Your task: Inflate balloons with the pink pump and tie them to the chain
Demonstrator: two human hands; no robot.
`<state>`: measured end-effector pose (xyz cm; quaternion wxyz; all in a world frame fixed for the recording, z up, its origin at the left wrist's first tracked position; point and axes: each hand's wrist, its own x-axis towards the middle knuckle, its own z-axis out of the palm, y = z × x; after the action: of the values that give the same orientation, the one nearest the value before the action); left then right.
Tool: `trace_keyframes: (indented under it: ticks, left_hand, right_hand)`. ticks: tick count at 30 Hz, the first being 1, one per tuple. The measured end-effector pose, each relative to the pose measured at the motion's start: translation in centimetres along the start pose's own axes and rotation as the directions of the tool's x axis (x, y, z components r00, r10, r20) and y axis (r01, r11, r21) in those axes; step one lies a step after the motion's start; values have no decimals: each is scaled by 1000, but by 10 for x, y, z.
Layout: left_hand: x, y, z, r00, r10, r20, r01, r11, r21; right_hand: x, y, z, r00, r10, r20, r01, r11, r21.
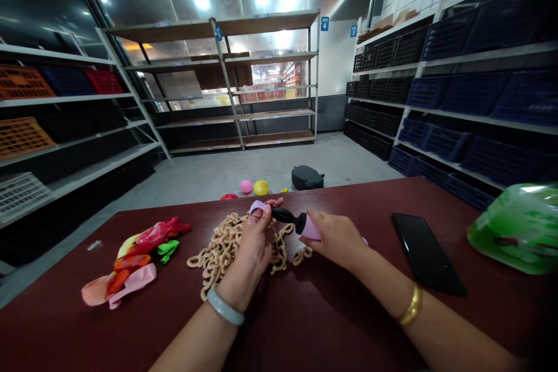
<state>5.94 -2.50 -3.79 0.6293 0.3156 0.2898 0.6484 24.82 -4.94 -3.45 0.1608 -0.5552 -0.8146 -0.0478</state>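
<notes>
My right hand (333, 238) is closed around the light purple body of a balloon pump (311, 229), whose black end points left. My left hand (257, 238) is closed at that black end, with a light purple balloon (257, 206) pinched between thumb and fingers. How far the balloon sits over the black part is hidden by the fingers. Beneath and around my left hand lies a heap of tan rings (222, 247) on the dark red table (305, 319). Several limp balloons (133, 261) in red, orange, pink, yellow and green lie to the left.
A black phone (427, 253) and a container of green liquid (518, 226) are on the table's right. Beyond the far edge, a pink balloon (246, 186), a yellow balloon (261, 188) and a dark grey object (307, 177) are on the floor. Shelves (279, 113) with crates line the sides.
</notes>
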Motion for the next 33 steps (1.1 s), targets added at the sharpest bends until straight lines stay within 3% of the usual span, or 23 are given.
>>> trace_keyframes:
  ticks: [7, 13, 21, 27, 33]
  left_hand:
    - [-6, -2, 4, 999, 14, -40, -12, 998, 63]
    - [0, -9, 5, 992, 125, -16, -126, 990, -57]
    - [13, 21, -1, 981, 186, -61, -194, 965, -178]
    - [13, 33, -5, 983, 168, -70, -178, 970, -168]
    - [9, 39, -3, 998, 69, -7, -69, 976, -208]
  right_hand:
    - [0, -5, -1, 1000, 0, 14, 0, 1000, 30]
    - [3, -12, 1, 1000, -11, 12, 10, 999, 37]
    - [6, -17, 3, 999, -34, 5, 33, 993, 112]
    - [4, -16, 3, 999, -22, 39, 16, 990, 137]
    - [5, -8, 6, 1000, -15, 12, 14, 994, 104]
